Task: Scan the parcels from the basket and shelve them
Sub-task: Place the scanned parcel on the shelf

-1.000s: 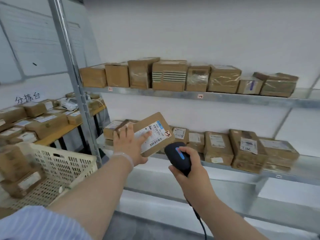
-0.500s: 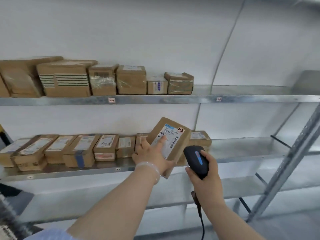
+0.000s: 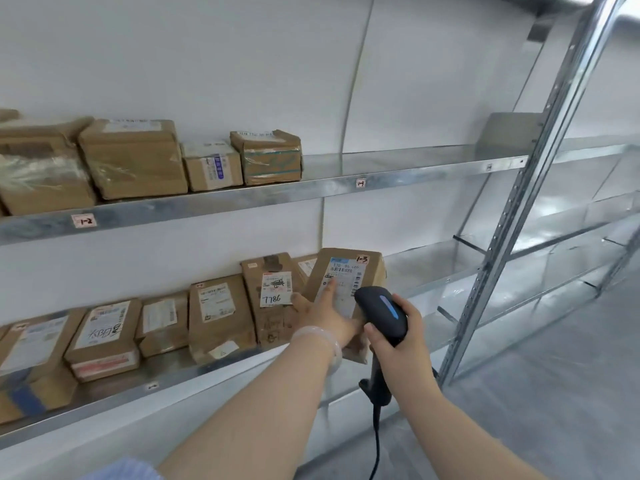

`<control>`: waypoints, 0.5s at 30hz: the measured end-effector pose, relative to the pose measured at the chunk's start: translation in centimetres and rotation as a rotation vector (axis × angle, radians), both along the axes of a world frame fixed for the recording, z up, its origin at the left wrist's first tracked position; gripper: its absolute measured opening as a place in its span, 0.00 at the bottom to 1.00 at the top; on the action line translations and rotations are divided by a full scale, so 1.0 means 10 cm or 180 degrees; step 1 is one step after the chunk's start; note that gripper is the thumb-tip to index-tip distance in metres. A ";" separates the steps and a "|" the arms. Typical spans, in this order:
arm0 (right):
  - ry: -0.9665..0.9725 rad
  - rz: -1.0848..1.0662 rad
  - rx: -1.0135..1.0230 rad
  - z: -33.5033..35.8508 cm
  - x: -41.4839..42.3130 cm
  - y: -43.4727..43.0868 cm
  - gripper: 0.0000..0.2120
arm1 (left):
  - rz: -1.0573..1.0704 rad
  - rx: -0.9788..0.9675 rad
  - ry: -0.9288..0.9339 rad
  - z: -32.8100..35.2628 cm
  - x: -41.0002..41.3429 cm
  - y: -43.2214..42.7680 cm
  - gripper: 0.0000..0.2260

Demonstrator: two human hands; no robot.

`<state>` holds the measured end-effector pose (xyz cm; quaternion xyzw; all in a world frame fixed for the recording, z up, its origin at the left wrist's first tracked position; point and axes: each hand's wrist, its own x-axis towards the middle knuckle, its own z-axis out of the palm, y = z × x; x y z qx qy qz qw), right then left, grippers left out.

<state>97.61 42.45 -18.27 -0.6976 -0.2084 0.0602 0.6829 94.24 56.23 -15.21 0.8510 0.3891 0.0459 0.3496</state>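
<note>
Metal shelving is lining the wall, where the left hand is gripping a parcel marked 1-3 at the lower shelf, at 3 o'clock of the row of boxes, while the right hand is clasping the scanner, so sliding it in squarely is looking wisest.

The left hand has at its wrist a smooth round bracelet, milky white and half transparent. Far behind this hand, past the elbow, there is a sleeve of light blue cloth with fine pale stripes. Between sleeve and bracelet the forearm is bare. Behind the right hand the forearm is also bare, down to the lower edge.
</note>
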 end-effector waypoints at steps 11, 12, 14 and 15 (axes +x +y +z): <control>0.0004 -0.0221 -0.0132 -0.08 1.17 -0.08 0.25 | -0.0415 -0.0045 -0.0098 -0.08 0.89 -0.04 0.44; 0.0002 -0.0216 -0.0172 -0.08 1.33 -0.10 0.25 | -0.0400 -0.0030 -0.0095 -0.12 1.02 -0.06 0.43; 0.0034 -0.0186 -0.0290 -0.10 1.68 -0.14 0.26 | -0.0356 -0.0004 -0.0093 -0.21 1.31 -0.12 0.41; 0.0058 -0.0153 -0.0345 -0.13 1.87 -0.15 0.25 | -0.0323 -0.0007 -0.0115 -0.25 1.46 -0.14 0.41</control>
